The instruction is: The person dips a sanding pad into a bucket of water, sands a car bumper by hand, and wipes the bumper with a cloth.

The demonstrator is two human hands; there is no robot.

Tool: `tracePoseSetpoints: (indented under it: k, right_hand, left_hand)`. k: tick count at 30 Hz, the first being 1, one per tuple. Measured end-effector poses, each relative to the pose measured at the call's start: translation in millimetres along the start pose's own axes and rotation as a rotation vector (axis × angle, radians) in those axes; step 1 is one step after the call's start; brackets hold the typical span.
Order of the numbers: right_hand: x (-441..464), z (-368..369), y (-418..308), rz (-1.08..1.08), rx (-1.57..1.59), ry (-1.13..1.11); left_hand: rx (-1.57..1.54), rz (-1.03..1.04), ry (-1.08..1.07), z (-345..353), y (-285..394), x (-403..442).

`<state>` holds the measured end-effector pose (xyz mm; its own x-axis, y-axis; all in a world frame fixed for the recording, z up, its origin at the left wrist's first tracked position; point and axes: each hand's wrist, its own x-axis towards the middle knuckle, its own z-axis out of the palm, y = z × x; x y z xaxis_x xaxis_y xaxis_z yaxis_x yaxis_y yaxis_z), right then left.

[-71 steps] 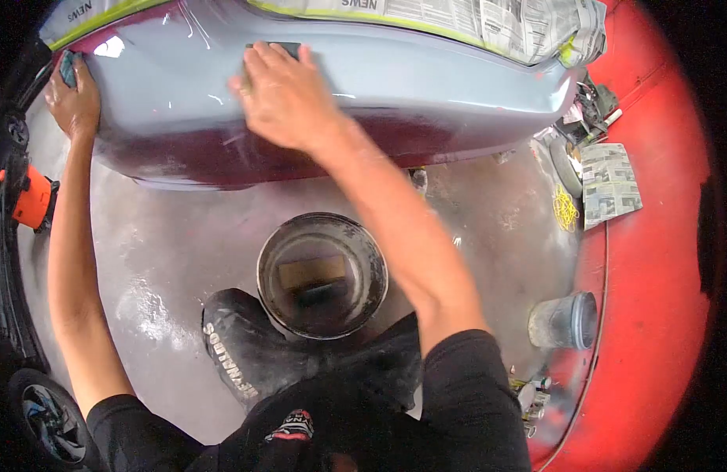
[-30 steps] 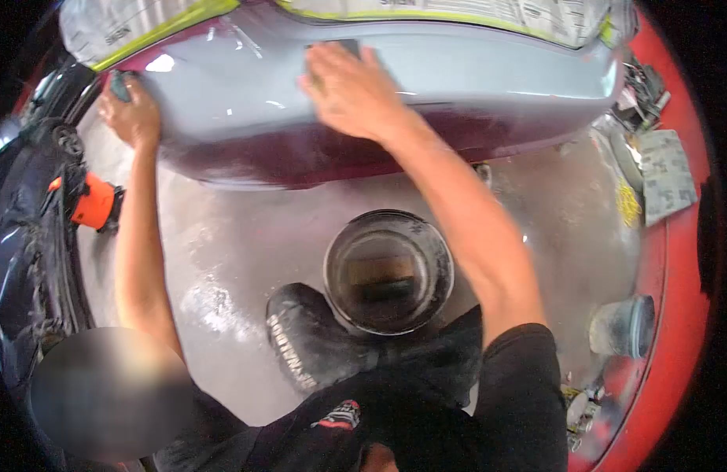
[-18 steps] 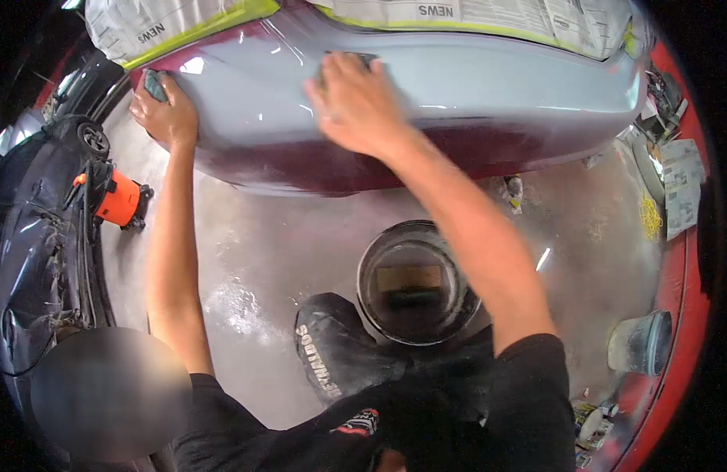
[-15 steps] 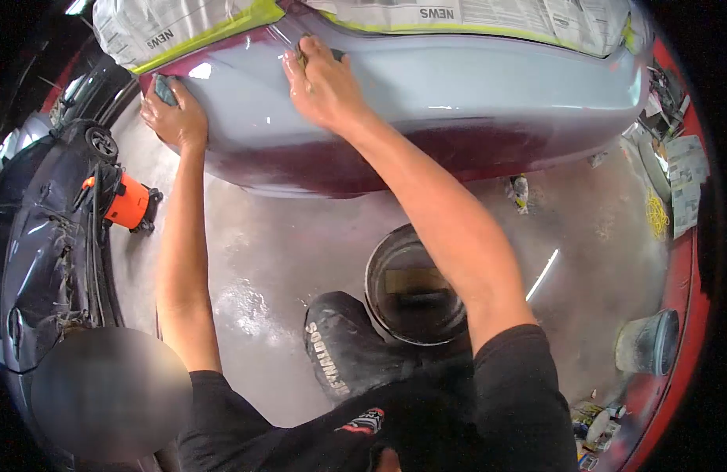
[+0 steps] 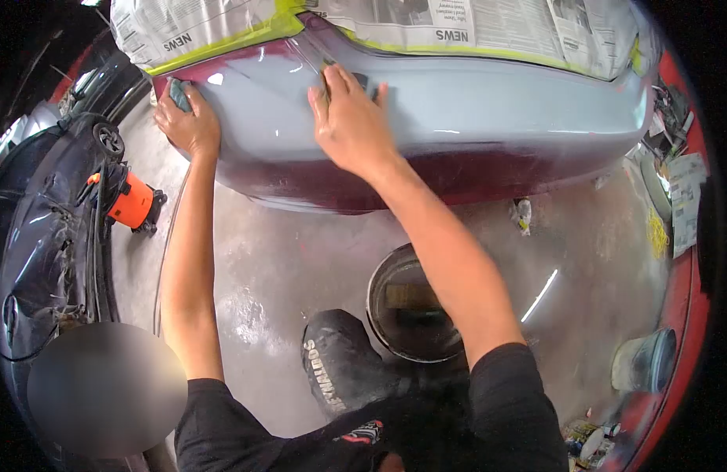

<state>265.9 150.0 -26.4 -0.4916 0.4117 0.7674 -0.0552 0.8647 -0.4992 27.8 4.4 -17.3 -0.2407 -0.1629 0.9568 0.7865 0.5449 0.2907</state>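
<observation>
My left hand (image 5: 192,124) is closed around a blue-grey sponge (image 5: 179,94) and rests at the left edge of a car's bumper panel (image 5: 489,106). The panel is grey above and dark red lower down, with wet-looking shine. Farther right, my right hand (image 5: 351,122) presses on the grey surface near the notch below the masking. Under its fingers is a thin dark piece that looks like sandpaper (image 5: 361,80), mostly hidden by the hand. Newspaper (image 5: 418,27) edged with yellow-green tape (image 5: 230,49) covers the car above both hands.
On the floor below stands a black bucket (image 5: 377,318) with dark liquid and a brownish block in it. An orange shop vacuum (image 5: 131,203) is at left beside a dark damaged car (image 5: 45,236). A whitish bucket (image 5: 645,362) sits by the red wall at right.
My right hand has slid slightly down and right over the panel. My left hand stays at the panel's left edge with the sponge. The whole view has shifted a little.
</observation>
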Motion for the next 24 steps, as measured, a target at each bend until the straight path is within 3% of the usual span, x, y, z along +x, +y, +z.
tracePoseSetpoints:
  k: [2,5,11,14,17,18,21,24]
  right_hand:
    - [-8.9,8.5,-10.5,0.02,-0.142,0.03]
    - [29.3,35.7,-16.1,-0.039,0.196,0.131]
    - [10.4,14.5,-19.6,0.039,0.051,-0.056]
    - [28.7,46.2,-5.7,-0.12,0.128,0.14]
    - [-3.1,16.1,-1.4,-0.026,-0.089,0.002]
    - [-0.2,-5.3,-19.0,0.01,-0.052,-0.143]
    - [29.2,35.7,-22.3,0.047,0.106,0.07]
    - [8.2,26.9,2.1,-0.061,0.034,0.076]
  left_hand:
    - [0.018,-0.001,-0.003,-5.1,-1.8,-3.8]
    - [0.016,-0.007,-0.011,-1.3,-1.7,-1.5]
    - [0.014,-0.004,-0.009,-5.7,-0.1,-3.3]
    - [-0.003,0.001,-0.005,0.2,-1.2,-3.2]
    - [-0.011,-0.012,0.0,1.8,2.9,3.9]
    - [-0.004,-0.021,-0.018,-2.3,2.2,-0.9]
    - [0.005,-0.013,-0.015,-1.9,1.0,-1.7]
    - [-0.001,-0.013,-0.017,-1.0,-1.0,-0.7]
